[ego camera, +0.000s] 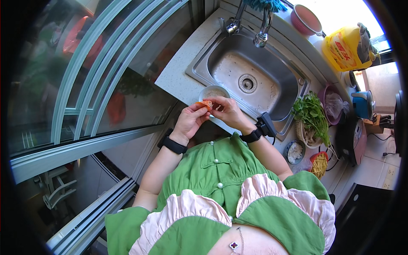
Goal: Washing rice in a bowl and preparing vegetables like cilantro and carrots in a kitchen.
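My left hand (193, 119) and my right hand (224, 110) meet just in front of the sink's near corner. Between their fingertips they hold a small orange piece of food (205, 104), with something pale at its end; its exact kind cannot be told. Directly beyond the fingers, a small bowl (202, 92) with whitish contents sits on the pale counter, partly hidden by the right hand. The stainless steel sink (267, 103) lies past it, with wet specks around its drain strainer (247, 83). Both wrists wear black bands.
A tap (260, 40) hangs over the sink's far side. To the right stand a basket of leafy greens (310, 114), a bowl of white food (295, 152), a red container of yellow strips (319, 165), a purple basin (331, 118) and a rice cooker (358, 140). A glass sliding door (140, 95) borders the left.
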